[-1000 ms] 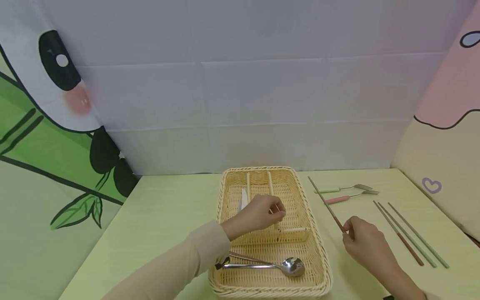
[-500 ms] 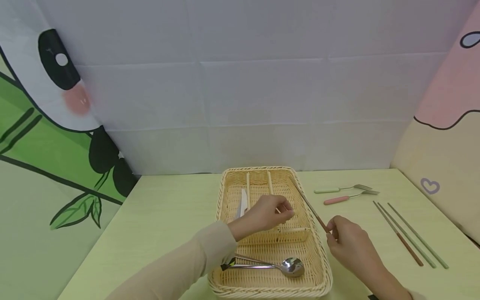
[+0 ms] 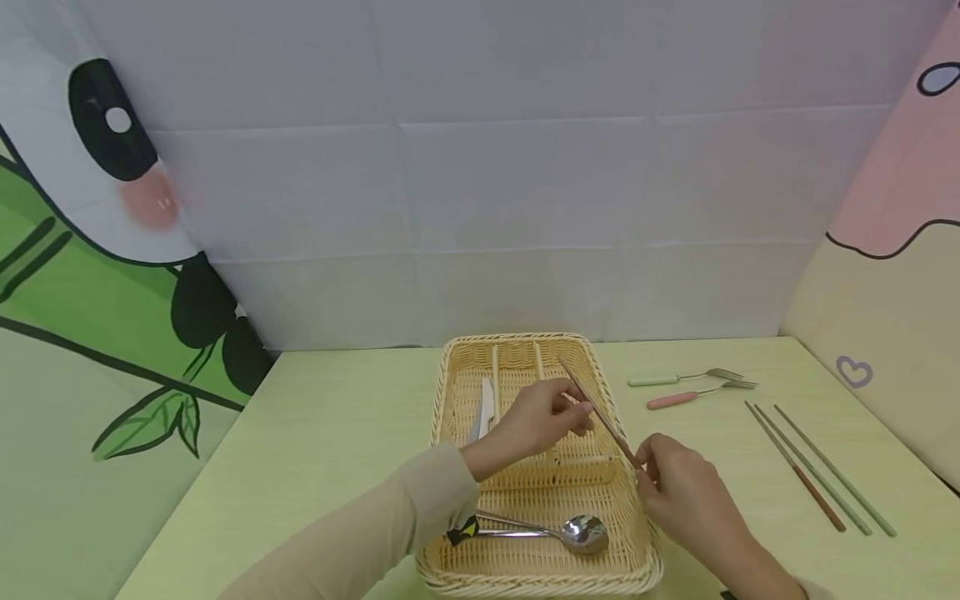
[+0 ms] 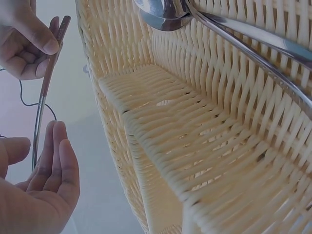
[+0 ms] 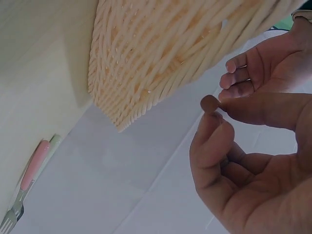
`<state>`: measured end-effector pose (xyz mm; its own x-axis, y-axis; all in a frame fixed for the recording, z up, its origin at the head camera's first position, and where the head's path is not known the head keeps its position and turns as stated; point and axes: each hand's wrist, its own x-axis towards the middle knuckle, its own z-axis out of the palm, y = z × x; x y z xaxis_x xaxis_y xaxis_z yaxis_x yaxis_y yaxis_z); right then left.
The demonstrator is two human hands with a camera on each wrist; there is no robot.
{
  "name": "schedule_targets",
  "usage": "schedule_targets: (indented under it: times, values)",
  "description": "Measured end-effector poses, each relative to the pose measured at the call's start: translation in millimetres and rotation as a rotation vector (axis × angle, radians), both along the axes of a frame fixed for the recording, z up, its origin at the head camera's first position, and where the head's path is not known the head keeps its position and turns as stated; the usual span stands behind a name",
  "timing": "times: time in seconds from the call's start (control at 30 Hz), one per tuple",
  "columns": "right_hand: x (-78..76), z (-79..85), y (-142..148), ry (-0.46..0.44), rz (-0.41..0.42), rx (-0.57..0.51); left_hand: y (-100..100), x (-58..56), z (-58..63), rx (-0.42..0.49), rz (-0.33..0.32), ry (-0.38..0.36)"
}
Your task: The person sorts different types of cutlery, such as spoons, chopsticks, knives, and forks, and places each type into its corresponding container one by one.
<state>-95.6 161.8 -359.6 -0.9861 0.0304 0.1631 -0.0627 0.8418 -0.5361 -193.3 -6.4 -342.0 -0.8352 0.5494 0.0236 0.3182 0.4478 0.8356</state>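
Chopstick [image 3: 611, 429]: I see it above the basket [image 3: 540, 582].
Right hand [image 3: 690, 496]: pinching its end.
Left hand [image 3: 531, 421]: loosely spread near it.

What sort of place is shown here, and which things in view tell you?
Probably a staged indoor set rather than a working kitchen: a creased, pale sheet hangs behind the table, cartoon-printed panels flank it, and a divided wicker basket holds cutlery.
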Motion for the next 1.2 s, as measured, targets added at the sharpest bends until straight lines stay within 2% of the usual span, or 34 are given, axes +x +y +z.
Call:
schedule_targets:
  times: [0.4,0.67,0.97,1.2]
  values:
    - [-1.0,2.3,-6.0,0.070,0.021,0.035,-1.1,-0.7,3.3,0.144,0.016,-0.086]
    - [-5.5,3.0,-9.2,0.113,0.036,0.058,-1.8,-1.7,8.1,0.223,0.073,-0.157]
    - [-6.3,1.5,-8.0,0.100,0.036,0.033,-11.0,-7.5,17.9,0.243,0.074,-0.091]
    - [-3.3,-1.2,1.3,0.127,0.024,0.053,-26.7,-17.3,30.8,0.223,0.101,0.031]
